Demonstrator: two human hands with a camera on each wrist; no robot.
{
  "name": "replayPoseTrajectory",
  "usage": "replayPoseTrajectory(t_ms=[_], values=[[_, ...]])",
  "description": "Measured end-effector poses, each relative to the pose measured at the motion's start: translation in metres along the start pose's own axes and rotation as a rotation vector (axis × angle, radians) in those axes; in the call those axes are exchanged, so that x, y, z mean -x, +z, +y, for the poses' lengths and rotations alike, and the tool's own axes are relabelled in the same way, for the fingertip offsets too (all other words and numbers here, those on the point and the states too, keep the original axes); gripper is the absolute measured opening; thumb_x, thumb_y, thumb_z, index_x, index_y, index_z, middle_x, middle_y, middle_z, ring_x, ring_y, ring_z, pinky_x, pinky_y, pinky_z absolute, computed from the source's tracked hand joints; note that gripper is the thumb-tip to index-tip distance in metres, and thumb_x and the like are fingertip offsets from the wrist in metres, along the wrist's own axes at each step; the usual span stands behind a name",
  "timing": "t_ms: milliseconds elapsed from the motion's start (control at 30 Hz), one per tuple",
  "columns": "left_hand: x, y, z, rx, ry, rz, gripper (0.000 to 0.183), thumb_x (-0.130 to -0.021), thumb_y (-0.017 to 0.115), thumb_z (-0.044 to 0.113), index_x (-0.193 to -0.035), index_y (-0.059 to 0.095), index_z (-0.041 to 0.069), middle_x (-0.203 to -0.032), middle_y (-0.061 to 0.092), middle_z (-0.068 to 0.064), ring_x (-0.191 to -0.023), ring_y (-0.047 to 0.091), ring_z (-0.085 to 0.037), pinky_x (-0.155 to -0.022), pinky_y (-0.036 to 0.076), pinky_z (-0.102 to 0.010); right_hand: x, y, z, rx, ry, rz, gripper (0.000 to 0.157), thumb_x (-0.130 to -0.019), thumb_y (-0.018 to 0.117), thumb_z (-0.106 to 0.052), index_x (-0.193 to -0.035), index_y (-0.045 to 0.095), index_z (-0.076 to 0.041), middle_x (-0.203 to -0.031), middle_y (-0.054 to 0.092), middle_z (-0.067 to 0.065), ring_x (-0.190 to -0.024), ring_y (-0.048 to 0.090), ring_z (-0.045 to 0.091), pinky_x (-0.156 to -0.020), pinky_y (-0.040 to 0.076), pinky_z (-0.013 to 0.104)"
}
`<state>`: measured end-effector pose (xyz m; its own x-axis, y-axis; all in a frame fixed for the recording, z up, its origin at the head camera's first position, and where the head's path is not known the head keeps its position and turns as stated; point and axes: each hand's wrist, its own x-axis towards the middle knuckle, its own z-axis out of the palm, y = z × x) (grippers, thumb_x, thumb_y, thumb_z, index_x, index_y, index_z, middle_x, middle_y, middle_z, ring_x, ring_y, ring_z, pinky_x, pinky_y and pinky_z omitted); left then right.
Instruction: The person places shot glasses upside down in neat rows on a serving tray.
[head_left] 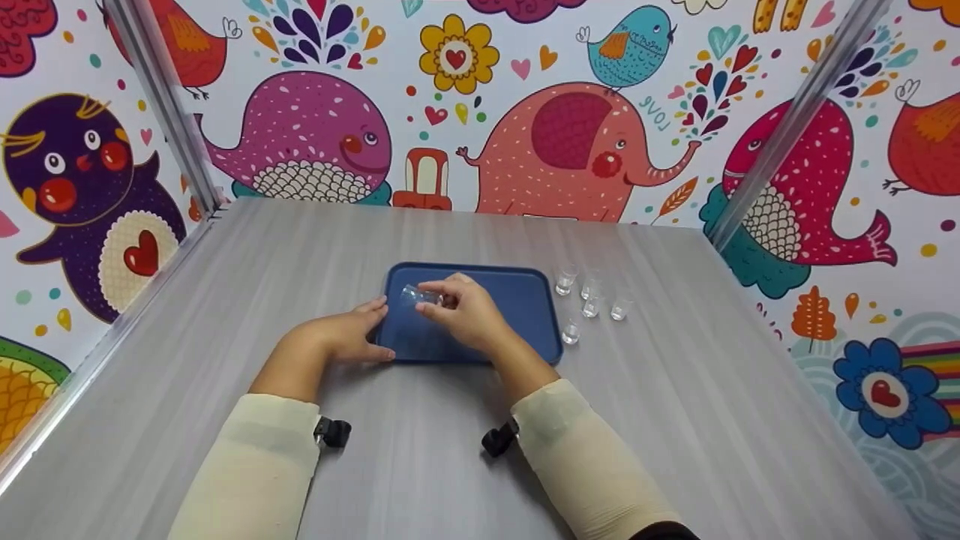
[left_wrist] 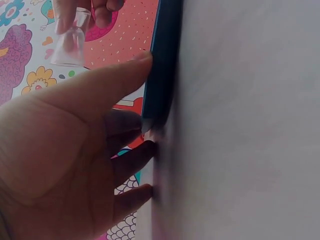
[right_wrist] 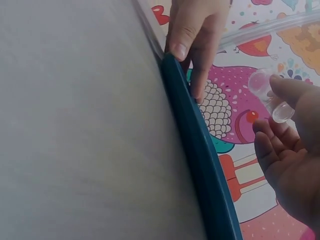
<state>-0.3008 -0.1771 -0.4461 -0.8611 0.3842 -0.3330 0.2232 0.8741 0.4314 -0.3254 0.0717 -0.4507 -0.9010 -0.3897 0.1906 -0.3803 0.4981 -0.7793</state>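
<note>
Over the left part of the blue tray (head_left: pixel 517 304), my right hand (head_left: pixel 471 313) pinches a small clear shot glass (head_left: pixel 411 293) between thumb and fingers. The glass lies sideways in the head view, and the left wrist view shows its narrowed middle (left_wrist: pixel 75 40). My left hand (head_left: pixel 345 336) is at the tray's left side, thumb by the near corner and fingers spread along the edge. In the right wrist view, the left thumb (right_wrist: pixel 181 45) touches the tray's rim.
Several similar clear glasses (head_left: pixel 591 304) stand on the grey table (head_left: pixel 660 420) just right of the tray, one (head_left: pixel 571 332) close to its right edge. Printed walls (head_left: pixel 442 112) with metal posts (head_left: pixel 795 127) at the corners enclose the table's back and sides.
</note>
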Motion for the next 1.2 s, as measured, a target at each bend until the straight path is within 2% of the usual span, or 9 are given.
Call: replayPoseTrajectory(t_ms=[133, 300, 533, 867, 1067, 1200], values=[[0.0, 0.001, 0.0, -0.007, 0.001, 0.0, 0.097, -0.101, 0.07, 0.051, -0.171, 0.022, 0.006, -0.183, 0.009, -0.012, -0.167, 0.017, -0.041, -0.134, 0.02, -0.064, 0.002, 0.005, -0.001, 0.025, -0.009, 0.006, 0.039, -0.095, 0.083, -0.034, -0.132, 0.078, -0.024, -0.107, 0.065, 0.0, -0.094, 0.06, 0.013, -0.077, 0.055, 0.021], [-0.001, 0.001, -0.001, 0.002, 0.003, 0.0, 0.098, -0.1, 0.07, 0.052, -0.171, 0.022, 0.005, -0.183, 0.009, -0.013, -0.168, 0.016, -0.042, -0.134, 0.019, -0.064, 0.003, 0.011, -0.002, 0.032, -0.006, 0.017, 0.037, -0.094, 0.085, -0.026, -0.13, 0.077, -0.023, -0.118, 0.073, -0.002, -0.104, 0.067, 0.014, -0.09, 0.062, 0.027], [0.0, 0.001, -0.001, 0.011, 0.004, 0.002, 0.098, -0.1, 0.071, 0.051, -0.171, 0.022, 0.005, -0.183, 0.009, -0.013, -0.167, 0.016, -0.042, -0.134, 0.02, -0.064, 0.004, 0.018, -0.002, 0.041, 0.052, -0.054, 0.039, -0.097, 0.082, -0.02, -0.135, 0.076, -0.02, -0.126, 0.077, -0.002, -0.107, 0.073, 0.013, -0.093, 0.065, 0.03], [0.001, 0.0, 0.001, 0.017, 0.001, -0.001, 0.098, -0.101, 0.071, 0.051, -0.171, 0.021, 0.004, -0.183, 0.009, -0.013, -0.167, 0.016, -0.042, -0.134, 0.019, -0.064, 0.003, 0.022, 0.002, 0.041, 0.008, -0.108, 0.041, -0.095, 0.083, -0.016, -0.135, 0.076, -0.014, -0.131, 0.079, 0.0, -0.12, 0.074, 0.017, -0.1, 0.063, 0.033], [0.001, 0.001, -0.001, 0.017, 0.025, 0.005, 0.097, -0.101, 0.071, 0.048, -0.17, 0.022, 0.0, -0.182, 0.01, -0.015, -0.167, 0.016, -0.042, -0.135, 0.019, -0.061, 0.004, 0.008, 0.002, -0.029, 0.001, -0.115, 0.051, -0.095, 0.084, -0.029, -0.143, 0.07, -0.018, -0.139, 0.075, 0.005, -0.127, 0.072, 0.02, -0.106, 0.061, 0.04], [0.0, 0.001, 0.0, 0.03, 0.025, 0.011, 0.097, -0.1, 0.072, 0.047, -0.17, 0.022, 0.0, -0.182, 0.01, -0.015, -0.167, 0.015, -0.043, -0.136, 0.018, -0.061, 0.006, -0.015, 0.005, -0.037, 0.009, -0.058, 0.053, -0.098, 0.08, -0.032, -0.148, 0.064, -0.025, -0.139, 0.074, 0.001, -0.129, 0.07, 0.017, -0.112, 0.057, 0.046]])
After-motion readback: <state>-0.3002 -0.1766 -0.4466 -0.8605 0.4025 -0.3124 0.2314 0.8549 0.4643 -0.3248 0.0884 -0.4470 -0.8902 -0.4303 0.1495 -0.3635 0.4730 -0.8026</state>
